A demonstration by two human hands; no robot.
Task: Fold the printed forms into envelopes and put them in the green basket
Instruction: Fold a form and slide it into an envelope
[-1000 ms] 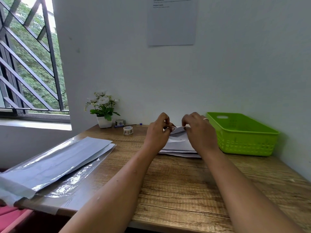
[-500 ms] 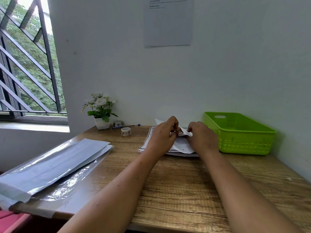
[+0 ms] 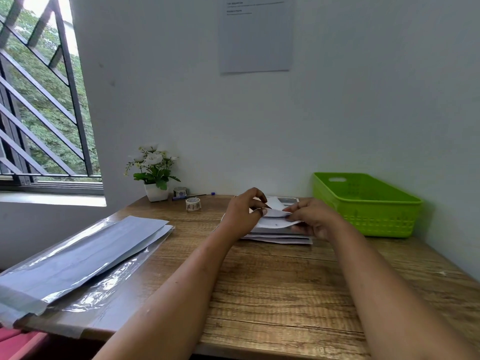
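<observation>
Head view: both hands pinch one white printed form (image 3: 272,221), curved and partly folded, and hold it just above the stack of forms (image 3: 281,239) on the wooden table (image 3: 259,287). The left hand (image 3: 240,216) grips the sheet's left edge between thumb and curled fingers. The right hand (image 3: 315,220) grips the right edge, thumb on top and fingers curled beneath. The stack lies flat near the wall. The green basket (image 3: 368,203) stands at 3 o'clock from the stack, near it but apart, against the wall corner. At 10 o'clock from the hands sits a roll of patterned tape (image 3: 193,203), and further along that line a white pot of flowers (image 3: 155,178). At 8 o'clock, well apart, a clear plastic pack of pale envelopes (image 3: 78,255) overhangs the table's left edge. A printed notice (image 3: 255,35) hangs on the wall at 12 o'clock.
</observation>
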